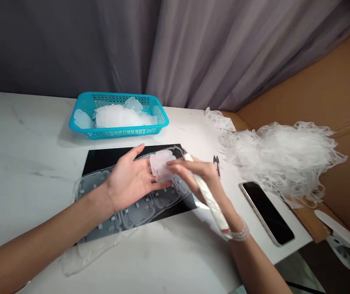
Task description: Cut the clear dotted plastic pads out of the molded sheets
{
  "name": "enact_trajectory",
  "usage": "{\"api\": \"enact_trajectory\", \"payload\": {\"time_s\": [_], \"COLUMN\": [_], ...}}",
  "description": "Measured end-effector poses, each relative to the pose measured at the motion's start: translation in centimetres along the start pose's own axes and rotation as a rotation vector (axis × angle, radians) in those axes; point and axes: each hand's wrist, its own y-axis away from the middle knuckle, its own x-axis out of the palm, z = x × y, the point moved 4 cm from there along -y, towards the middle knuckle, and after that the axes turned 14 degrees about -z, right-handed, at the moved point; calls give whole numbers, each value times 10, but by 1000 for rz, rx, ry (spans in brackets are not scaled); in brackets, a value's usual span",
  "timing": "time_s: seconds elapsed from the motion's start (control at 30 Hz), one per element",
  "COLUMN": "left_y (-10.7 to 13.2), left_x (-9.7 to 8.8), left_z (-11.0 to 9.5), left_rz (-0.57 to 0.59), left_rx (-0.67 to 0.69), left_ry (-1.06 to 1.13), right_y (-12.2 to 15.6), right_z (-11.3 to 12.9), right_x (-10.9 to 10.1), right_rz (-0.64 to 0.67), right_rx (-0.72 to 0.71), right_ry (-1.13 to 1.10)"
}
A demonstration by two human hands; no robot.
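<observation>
My left hand [130, 179] is palm up with its fingers stretched and spread. A thin, frosted plastic piece with a scalloped outline [160, 163] lies in front of those fingers. From the right, my right hand [207, 173] touches the piece with its fingertips. It also grips a pen-like tool with a white wrapped handle [207, 194], dark tip up and reddish end down. Beneath both hands lies a clear plastic sheet with moulded shapes [138, 212] on a black mat [96, 159].
Behind the mat stands a blue basket [119, 132] holding several frosted pieces. A heap of clear plastic offcuts [282, 155] lies at the right by a cardboard wall [322, 90]. Nearer are a phone [266, 212] and small dark-tipped snips [217, 165]. A grey curtain [193, 53] hangs behind the table.
</observation>
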Motion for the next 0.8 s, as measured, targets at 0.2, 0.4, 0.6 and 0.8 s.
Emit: {"api": "enact_trajectory", "payload": {"time_s": [0.2,0.4,0.6,0.8], "left_y": [2,3,3,4], "left_x": [1,2,3,3], "left_z": [-3,0,0,1], "left_rz": [25,37,26,16], "left_rx": [-36,-43,-43,-33], "left_ry": [39,37,27,20], "right_y": [-8,-11,-9,-9], "right_z": [-23,-39,-42,-45], "right_x": [-37,-46,-42,-35], "right_rz": [-515,-558,-504,-442], "right_rx": [255,344,394,408], "right_ry": [-259,-347,-325,-322]}}
